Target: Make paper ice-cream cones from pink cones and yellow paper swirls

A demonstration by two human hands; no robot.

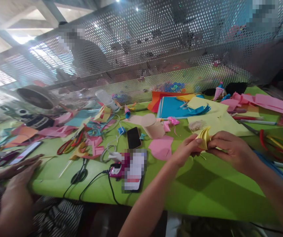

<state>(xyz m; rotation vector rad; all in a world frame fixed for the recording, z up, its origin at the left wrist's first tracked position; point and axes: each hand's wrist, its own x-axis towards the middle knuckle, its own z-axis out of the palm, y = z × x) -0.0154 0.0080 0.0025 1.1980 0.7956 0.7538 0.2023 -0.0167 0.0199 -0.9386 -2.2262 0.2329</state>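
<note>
Both of my hands hold a small piece of layered yellow paper (204, 138) over the right part of the green table. Its upper edges fan out and curl. My left hand (190, 148) pinches it from the left, thumb toward me. From the right, the fingers of my right hand (226, 147) close on its other side. Just behind my hands is a large pale yellow sheet (226, 123), with a crumpled beige scrap (196, 125) at its near edge. A pink paper piece (161, 147) lies left of my left hand.
Scissors (277, 144) lie at the right, beside pens (257, 120). Blue sheets (172, 107) are at the back. Phones (133, 137), a power strip (118, 169) with cables, and a beige cylinder (152, 126) occupy the middle. Another person's hands (24, 171) rest at the left. A perforated metal screen (141, 49) stands behind.
</note>
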